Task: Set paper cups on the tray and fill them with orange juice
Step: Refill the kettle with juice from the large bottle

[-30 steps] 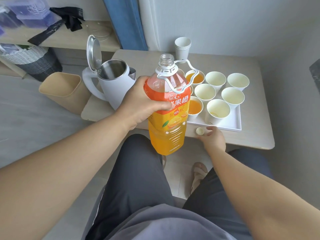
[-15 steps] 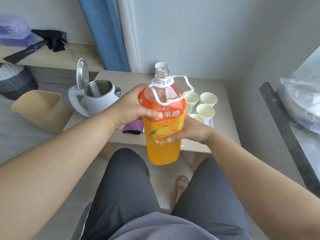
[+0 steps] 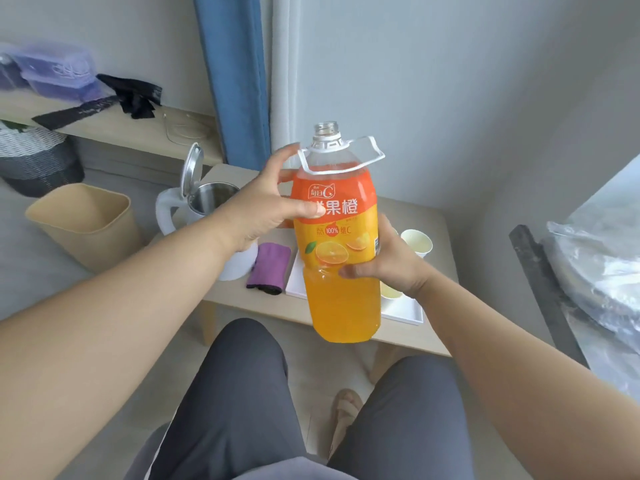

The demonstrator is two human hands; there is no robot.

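Observation:
A large orange juice bottle (image 3: pixel 341 296), uncapped and with a white carry handle at its neck, is held upright in front of the low table. My left hand (image 3: pixel 263 209) grips its upper part at the label. My right hand (image 3: pixel 388 261) grips its lower right side, thumb across the front. Behind the bottle lies the white tray (image 3: pixel 408 311). One empty paper cup (image 3: pixel 417 241) shows to the right, and part of another cup (image 3: pixel 389 292) shows below my right hand. The bottle hides the other cups.
A white kettle (image 3: pixel 204 206) with its lid up stands on the table's left side, a purple cloth (image 3: pixel 272 266) beside it. A beige bin (image 3: pixel 86 223) sits on the floor to the left. A dark-edged surface with plastic wrap (image 3: pixel 595 265) is at the right.
My right hand left the table edge near the small cap and took hold of the bottle's lower side. The bottle rose and the view tilted upward, hiding most cups.

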